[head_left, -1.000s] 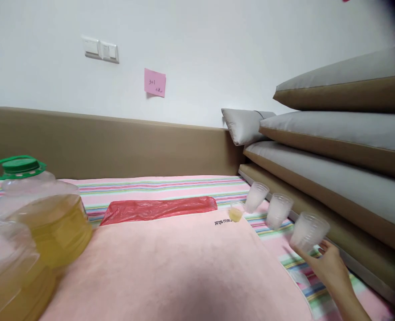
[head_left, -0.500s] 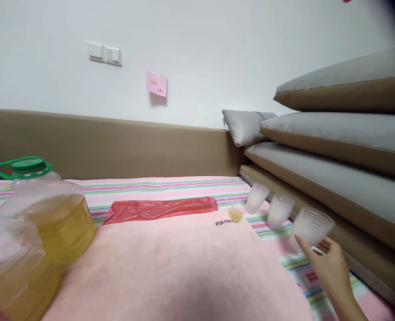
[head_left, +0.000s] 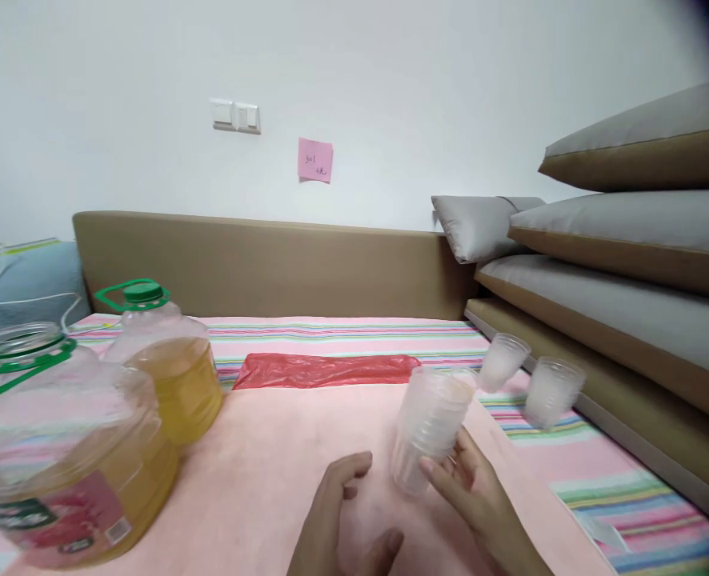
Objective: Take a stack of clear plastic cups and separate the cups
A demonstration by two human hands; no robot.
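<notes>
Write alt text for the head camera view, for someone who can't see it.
A right hand holds a stack of clear plastic cups above a pink towel, with the left hand open beside it. Two jugs of yellow oil stand at left; two more cups sit at right by stacked cushions.

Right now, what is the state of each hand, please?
Left hand: fingers loosely curled, holding nothing, close beside the cup stack.
Right hand: fingers closed around the stack of clear plastic cups, held tilted above the pink towel.
</notes>
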